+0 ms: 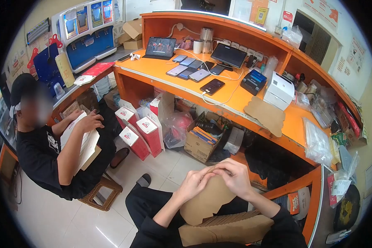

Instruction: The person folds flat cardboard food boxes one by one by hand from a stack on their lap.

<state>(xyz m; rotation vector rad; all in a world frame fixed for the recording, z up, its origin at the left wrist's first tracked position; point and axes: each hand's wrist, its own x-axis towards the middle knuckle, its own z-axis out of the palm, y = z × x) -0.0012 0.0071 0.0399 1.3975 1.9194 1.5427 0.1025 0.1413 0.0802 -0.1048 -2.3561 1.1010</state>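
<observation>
A flat brown cardboard piece [206, 197] with a notched edge is held upright over my lap. My left hand [195, 182] pinches its upper left edge, fingers closed on it. At its top edge my right hand [233, 175] has its fingers closed on the same piece, close beside the left. Below, across my legs, lies a stack of similar brown cardboard pieces [231, 229], their edges fanned in a row. Another flat cardboard piece [265, 115] rests on the orange counter.
A seated person [49, 136] at the left holds white-and-brown sheets [84, 140]. The orange counter [153, 70] bears phones, a tablet [160, 47], a monitor [228, 55] and a white printer [279, 91]. Red-and-white boxes [149, 131] and an open carton [200, 144] stand on the floor.
</observation>
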